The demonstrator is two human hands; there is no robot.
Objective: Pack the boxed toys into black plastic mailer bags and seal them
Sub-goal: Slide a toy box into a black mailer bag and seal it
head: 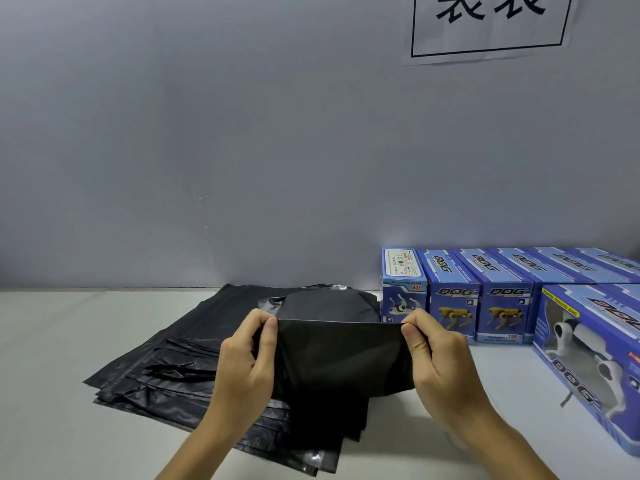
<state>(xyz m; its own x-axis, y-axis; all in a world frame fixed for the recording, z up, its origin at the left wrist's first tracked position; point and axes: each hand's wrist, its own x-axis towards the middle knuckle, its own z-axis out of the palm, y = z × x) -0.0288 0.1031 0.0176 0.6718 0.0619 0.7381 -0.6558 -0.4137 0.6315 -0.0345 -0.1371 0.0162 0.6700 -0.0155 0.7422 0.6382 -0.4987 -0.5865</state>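
Both hands pinch one bag [341, 358] by its top edge, left hand [247, 358] and right hand [438, 362] clamped at either end, over the bag stack [166, 368] at the worktop's [52, 358] middle. A bulge behind suggests a box already inside; sealing remains. Many boxes [502, 299] wait unpacked along the right back edge.

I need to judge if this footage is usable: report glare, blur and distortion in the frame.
Head view: even, soft lighting; small glare spots on the stack of mailer bags; the held bag is so dark its folds barely show; wide-angle stretch on the nearest toy box at the right edge; both hands look sharp.
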